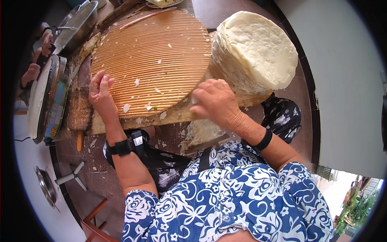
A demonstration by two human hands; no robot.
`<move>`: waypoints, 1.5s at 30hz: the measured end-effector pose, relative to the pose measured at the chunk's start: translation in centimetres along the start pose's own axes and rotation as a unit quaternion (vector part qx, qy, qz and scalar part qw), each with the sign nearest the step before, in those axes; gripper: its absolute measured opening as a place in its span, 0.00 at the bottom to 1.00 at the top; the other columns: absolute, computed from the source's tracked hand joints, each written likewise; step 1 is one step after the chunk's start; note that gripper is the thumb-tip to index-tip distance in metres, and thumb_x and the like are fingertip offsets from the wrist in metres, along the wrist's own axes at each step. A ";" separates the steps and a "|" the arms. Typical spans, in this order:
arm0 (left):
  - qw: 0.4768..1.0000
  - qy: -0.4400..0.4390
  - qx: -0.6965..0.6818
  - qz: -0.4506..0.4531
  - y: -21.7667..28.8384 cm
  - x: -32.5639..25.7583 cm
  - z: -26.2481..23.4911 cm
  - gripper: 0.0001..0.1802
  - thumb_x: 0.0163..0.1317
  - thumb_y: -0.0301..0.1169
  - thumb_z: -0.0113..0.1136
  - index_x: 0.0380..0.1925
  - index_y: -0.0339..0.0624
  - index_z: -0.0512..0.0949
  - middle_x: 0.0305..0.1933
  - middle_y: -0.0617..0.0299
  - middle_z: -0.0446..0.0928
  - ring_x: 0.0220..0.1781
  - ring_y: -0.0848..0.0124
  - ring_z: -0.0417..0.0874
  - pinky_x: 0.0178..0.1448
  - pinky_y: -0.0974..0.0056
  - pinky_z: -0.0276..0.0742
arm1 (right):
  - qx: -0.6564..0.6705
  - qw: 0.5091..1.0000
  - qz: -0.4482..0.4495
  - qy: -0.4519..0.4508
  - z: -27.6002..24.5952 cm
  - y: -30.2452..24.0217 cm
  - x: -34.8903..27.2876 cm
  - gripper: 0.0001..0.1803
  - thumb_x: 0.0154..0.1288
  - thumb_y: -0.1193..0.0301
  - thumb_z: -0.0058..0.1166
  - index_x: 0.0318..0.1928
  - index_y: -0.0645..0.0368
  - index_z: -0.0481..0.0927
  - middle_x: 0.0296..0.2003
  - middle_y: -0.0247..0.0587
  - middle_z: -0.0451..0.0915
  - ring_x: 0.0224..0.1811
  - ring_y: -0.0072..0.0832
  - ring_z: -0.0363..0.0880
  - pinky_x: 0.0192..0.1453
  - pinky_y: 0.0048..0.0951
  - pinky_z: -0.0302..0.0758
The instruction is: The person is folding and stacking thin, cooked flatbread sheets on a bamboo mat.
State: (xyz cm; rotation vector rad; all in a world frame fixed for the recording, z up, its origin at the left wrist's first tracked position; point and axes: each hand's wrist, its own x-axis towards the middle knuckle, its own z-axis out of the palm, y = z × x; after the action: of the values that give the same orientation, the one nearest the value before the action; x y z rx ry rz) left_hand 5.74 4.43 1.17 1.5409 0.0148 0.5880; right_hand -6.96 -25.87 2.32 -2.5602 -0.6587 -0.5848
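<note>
We count one round ribbed mat point(161, 52) on the bench, one tall stack of thin white sheets point(254, 52) at its right, and our two hands: the left hand point(101, 94) and the right hand point(215, 103). Each wrist carries one black band, two altogether. At far left stands one round griddle point(46, 97).

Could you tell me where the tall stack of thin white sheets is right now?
In the head view, the stack stands upper right on the ribbed round board, just beyond the right hand.

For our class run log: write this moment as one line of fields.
left hand: flat on ribbed round bamboo board | right hand: at base of tall stack of thin white wrappers | board: white scraps scattered
</note>
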 end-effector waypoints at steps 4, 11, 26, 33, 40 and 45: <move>1.000 -0.003 0.009 -0.001 0.4 -0.2 0.0 0.11 0.67 0.24 0.55 0.47 0.35 0.80 0.42 0.61 0.81 0.39 0.74 0.83 0.46 0.72 0.79 | -0.078 0.997 0.003 -0.008 -0.3 -0.7 -0.2 0.13 0.54 0.63 0.64 0.37 0.55 0.78 0.36 0.36 0.76 0.46 0.34 0.74 0.61 0.47 0.66; 1.000 -0.003 -0.009 0.007 0.7 -0.3 -0.4 0.10 0.66 0.22 0.54 0.45 0.35 0.80 0.38 0.63 0.81 0.37 0.76 0.82 0.44 0.73 0.78 | -0.018 0.988 0.014 -0.153 -5.0 0.1 -0.9 0.05 0.56 0.71 0.59 0.33 0.54 0.77 0.31 0.38 0.76 0.36 0.37 0.76 0.56 0.42 0.69; 0.999 -0.003 -0.048 -0.002 0.9 -0.4 -0.2 0.08 0.66 0.23 0.54 0.43 0.34 0.78 0.36 0.64 0.78 0.34 0.77 0.80 0.41 0.73 0.78 | -0.023 0.970 -0.089 0.225 -10.5 -3.6 16.7 0.30 0.60 0.77 0.57 0.63 0.61 0.67 0.56 0.53 0.74 0.57 0.51 0.73 0.61 0.42 0.73; 0.999 -0.033 -0.013 -0.024 0.4 -0.4 0.5 0.08 0.66 0.23 0.55 0.43 0.34 0.79 0.34 0.67 0.78 0.33 0.79 0.77 0.38 0.73 0.74 | -0.055 0.992 -0.099 -0.060 -0.8 0.2 13.5 0.23 0.64 0.63 0.57 0.57 0.57 0.74 0.55 0.48 0.76 0.60 0.46 0.71 0.65 0.45 0.67; 0.995 -0.060 0.075 -0.016 0.1 -0.7 0.6 0.09 0.64 0.25 0.57 0.41 0.34 0.81 0.33 0.62 0.82 0.34 0.78 0.80 0.38 0.70 0.75 | -0.036 0.999 -0.025 -0.030 4.6 4.8 12.2 0.18 0.62 0.64 0.56 0.49 0.60 0.77 0.51 0.49 0.77 0.58 0.46 0.72 0.66 0.44 0.65; 0.987 -0.072 0.141 0.001 -0.1 -0.4 0.5 0.10 0.64 0.26 0.57 0.43 0.33 0.80 0.36 0.63 0.82 0.37 0.79 0.79 0.41 0.71 0.75 | 0.002 1.000 -0.006 -0.016 4.5 4.8 12.0 0.17 0.60 0.65 0.57 0.46 0.60 0.77 0.49 0.46 0.77 0.57 0.45 0.71 0.67 0.44 0.64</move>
State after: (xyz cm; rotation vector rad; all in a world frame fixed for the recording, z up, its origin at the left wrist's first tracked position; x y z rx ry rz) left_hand 5.59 3.78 0.97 1.8568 -0.0145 0.4906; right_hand 6.45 -23.30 3.04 -2.5685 -0.6848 -0.5463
